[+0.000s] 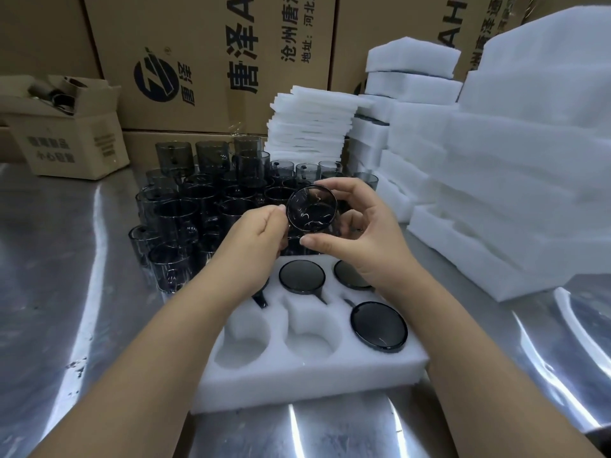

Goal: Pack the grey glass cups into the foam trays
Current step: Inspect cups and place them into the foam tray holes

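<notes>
Loose grey cups (pixel 185 206) stand massed on the tabletop (pixel 66 259), left of centre. Your left hand (pixel 261 233) pinches the rim of the held cup (pixel 311 208), and your right hand (pixel 360 233) curls round its other side. It is tipped on its side above the foam tray (pixel 314 375), whose pockets show three seated cups (pixel 378 325). Foam stacks (pixel 496 193) stand at right.

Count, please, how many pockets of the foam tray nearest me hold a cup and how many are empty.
Pockets holding a cup: 4 (the back-left one shows only its handle)
Empty pockets: 2
Total: 6 pockets in the foam tray
</notes>
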